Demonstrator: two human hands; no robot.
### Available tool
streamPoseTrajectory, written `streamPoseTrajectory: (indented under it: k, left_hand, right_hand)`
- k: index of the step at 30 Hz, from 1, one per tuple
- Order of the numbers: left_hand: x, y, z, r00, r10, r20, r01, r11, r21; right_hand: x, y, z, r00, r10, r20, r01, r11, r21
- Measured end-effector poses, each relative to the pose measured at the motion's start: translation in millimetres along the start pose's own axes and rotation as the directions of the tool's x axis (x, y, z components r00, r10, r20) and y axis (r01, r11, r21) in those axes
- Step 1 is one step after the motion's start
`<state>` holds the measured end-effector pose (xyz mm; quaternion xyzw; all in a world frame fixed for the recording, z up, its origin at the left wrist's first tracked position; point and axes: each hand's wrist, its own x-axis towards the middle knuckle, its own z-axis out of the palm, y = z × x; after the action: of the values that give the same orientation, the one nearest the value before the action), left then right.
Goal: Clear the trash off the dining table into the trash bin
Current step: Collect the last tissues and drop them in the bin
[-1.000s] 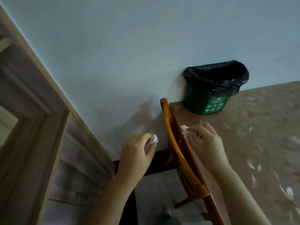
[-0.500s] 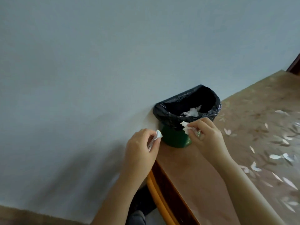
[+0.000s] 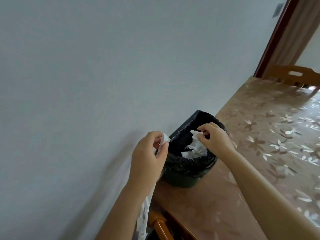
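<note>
**Let go over the mouth only**

The small bin lined with black plastic (image 3: 188,164) stands at the tabletop's (image 3: 259,153) wall edge. The left hand (image 3: 147,158) pinches a crumpled white paper scrap (image 3: 164,138) beside its rim — bring it over. The right hand (image 3: 215,138) curls its fingers (image 3: 210,126) above the mouth; their hold I cannot tell.
</note>
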<state>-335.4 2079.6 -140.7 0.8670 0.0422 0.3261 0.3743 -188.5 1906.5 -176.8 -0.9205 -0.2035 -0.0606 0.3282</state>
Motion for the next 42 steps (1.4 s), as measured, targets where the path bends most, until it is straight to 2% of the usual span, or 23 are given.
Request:
streamPoseTrajectory:
  k: [9,13,22,29,33,36,39,42]
  left_hand:
    - [51.3,-1.5,32.1,0.999,0.013,0.044,-0.008,0.993,-0.116]
    - [81.3,14.1,45.1,0.994,0.091,0.061,-0.081,0.986,-0.145]
    - [145.1,48.6,77.5,0.971,0.237,-0.036,-0.239,0.959,-0.15]
    - [145.5,39.9,107.8,0.982,0.172,-0.078,-0.185,0.96,-0.21]
    - [111.0,17.4,126.4,0.993,0.115,-0.014,-0.116,0.979,-0.166]
    - [84.7,0.3,132.5,0.99,0.093,0.103,-0.084,0.993,-0.087]
    - [64.1,-13.7,130.3,0.966,0.116,0.232,-0.133,0.989,0.058]
    - [48.8,-21.2,123.2,0.933,0.187,0.308,-0.243,0.958,0.154]
  right_hand:
    - [-14.4,16.3,-28.5,0.99,0.034,-0.138,-0.031,0.999,0.025]
    - [-24.6,21.8,-42.6,0.976,0.06,-0.211,-0.057,0.998,0.024]
    - [-30.7,33.2,-72.2,0.942,0.115,-0.314,-0.097,0.993,0.073]
    - [-33.4,38.8,-77.3,0.928,0.153,-0.34,-0.133,0.988,0.081]
    - [-36.3,37.6,-72.3,0.935,0.165,-0.313,-0.148,0.986,0.08]
    - [-40.4,36.3,-67.2,0.947,0.124,-0.296,-0.112,0.992,0.056]
    - [-46.1,36.4,-61.0,0.954,0.133,-0.268,-0.124,0.991,0.051]
    - [-51.1,35.3,-53.1,0.957,0.16,-0.24,-0.153,0.987,0.048]
